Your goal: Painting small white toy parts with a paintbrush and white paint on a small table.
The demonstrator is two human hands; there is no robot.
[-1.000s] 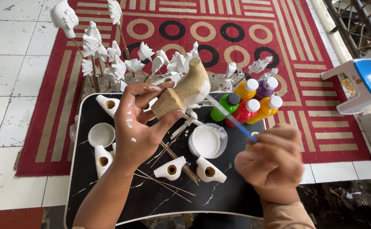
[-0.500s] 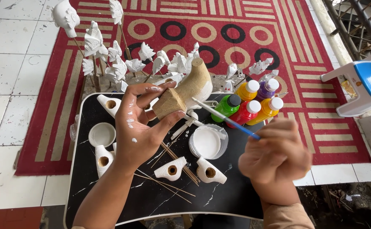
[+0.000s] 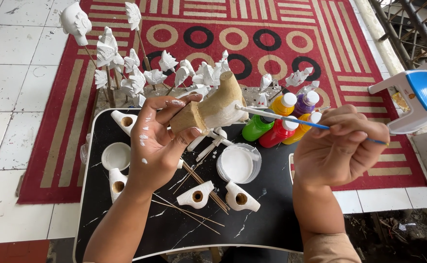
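Left hand (image 3: 157, 141), flecked with white paint, wrapped around a tan, bird-shaped clay figure (image 3: 213, 104) at its round base, raised above a black marbled tray table (image 3: 126, 229). Right hand (image 3: 340, 148) pinched shut on a thin blue-handled paintbrush (image 3: 291, 121), bristle tip touching the figure's whitened side. Just below and between both hands, a round clear dish of white paint (image 3: 238, 164). Beyond the right hand's fingers, a cluster of green, red, orange, yellow and purple paint bottles (image 3: 279, 122). Below the left hand, white-painted hollow clay pieces (image 3: 196, 196) and loose thin wooden sticks (image 3: 194, 207). Beyond the left hand, white figures on sticks (image 3: 126, 68) standing over a red patterned rug (image 3: 272, 34).
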